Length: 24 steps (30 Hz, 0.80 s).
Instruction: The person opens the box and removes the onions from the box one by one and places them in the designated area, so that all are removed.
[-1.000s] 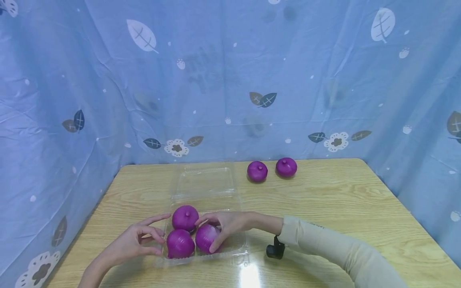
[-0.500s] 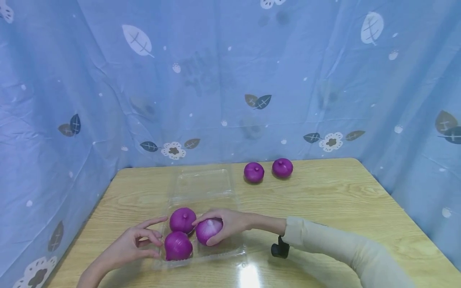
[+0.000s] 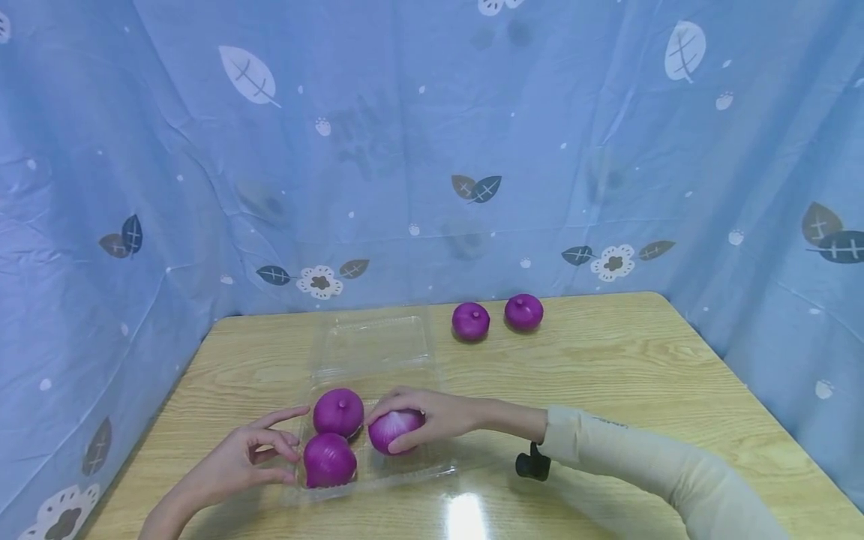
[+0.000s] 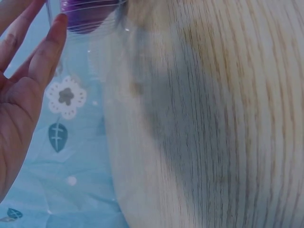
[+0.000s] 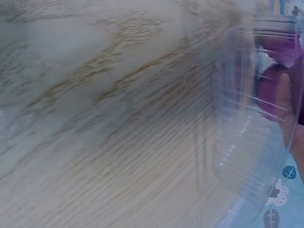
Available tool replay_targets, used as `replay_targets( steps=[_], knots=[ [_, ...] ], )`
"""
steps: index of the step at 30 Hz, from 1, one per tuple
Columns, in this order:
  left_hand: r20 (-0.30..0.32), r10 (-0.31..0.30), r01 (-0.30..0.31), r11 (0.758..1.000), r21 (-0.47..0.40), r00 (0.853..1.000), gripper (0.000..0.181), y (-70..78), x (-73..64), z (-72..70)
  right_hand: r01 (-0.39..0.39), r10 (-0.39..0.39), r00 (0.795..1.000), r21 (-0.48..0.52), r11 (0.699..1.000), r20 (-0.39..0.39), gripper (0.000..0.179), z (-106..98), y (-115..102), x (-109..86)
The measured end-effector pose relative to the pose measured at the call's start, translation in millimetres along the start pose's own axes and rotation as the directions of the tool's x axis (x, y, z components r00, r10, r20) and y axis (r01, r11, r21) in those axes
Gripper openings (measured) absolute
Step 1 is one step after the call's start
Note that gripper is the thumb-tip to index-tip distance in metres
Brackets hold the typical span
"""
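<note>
The person's right grip [image 3: 432,415] was curled round a purple onion [image 3: 394,429], fingers over its far side and thumb across the near one, so the onion sat snugly under the palm. It was inside a clear container [image 3: 412,474], right of two more onions, the farther one [image 3: 338,412] and the nearer one [image 3: 330,460]; whether it touched the base I couldn't tell. The left grip [image 3: 236,459] held nothing I could see, its fingers loosely bent and thumb well apart at the container's left wall, just beside the nearer onion. Farther back on the worktop [image 3: 607,360], two loose onions [image 3: 470,322] lay near each other.
</note>
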<state>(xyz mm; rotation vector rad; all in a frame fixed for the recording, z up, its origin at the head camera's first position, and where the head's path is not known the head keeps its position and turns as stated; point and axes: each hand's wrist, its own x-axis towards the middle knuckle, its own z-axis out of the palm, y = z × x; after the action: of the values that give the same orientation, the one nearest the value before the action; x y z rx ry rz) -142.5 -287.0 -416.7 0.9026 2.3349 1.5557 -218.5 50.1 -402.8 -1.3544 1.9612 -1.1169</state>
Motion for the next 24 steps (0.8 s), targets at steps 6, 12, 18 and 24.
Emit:
replay_targets(
  steps=[6, 12, 18, 24],
  knots=[
    [0.003, -0.014, 0.014, 1.0, -0.014, 1.0, 0.011, -1.2, 0.1, -0.4, 0.073, -0.073, 0.997, -0.024, 0.997, -0.009, 0.059, 0.1, 2.0, -2.4],
    [0.002, -0.01, 0.01, 1.0, -0.027, 1.0, 0.011, -2.1, -0.3, 0.4, 0.065, -0.068, 0.997, -0.102, 0.993, -0.023, 0.065, 2.0, 3.3, -2.9],
    [0.001, -0.006, 0.007, 0.999, -0.034, 1.0, 0.011, -2.0, -0.7, 0.4, 0.043, -0.049, 0.998, -0.17, 0.985, -0.03, 0.084, 3.6, 4.2, -3.8],
    [-0.01, -0.013, 0.013, 1.0, -0.011, 1.0, 0.011, -2.4, -1.0, 0.3, -0.005, -0.002, 0.995, -0.074, 0.997, -0.098, 0.078, 3.4, 7.1, -4.7]
  ],
)
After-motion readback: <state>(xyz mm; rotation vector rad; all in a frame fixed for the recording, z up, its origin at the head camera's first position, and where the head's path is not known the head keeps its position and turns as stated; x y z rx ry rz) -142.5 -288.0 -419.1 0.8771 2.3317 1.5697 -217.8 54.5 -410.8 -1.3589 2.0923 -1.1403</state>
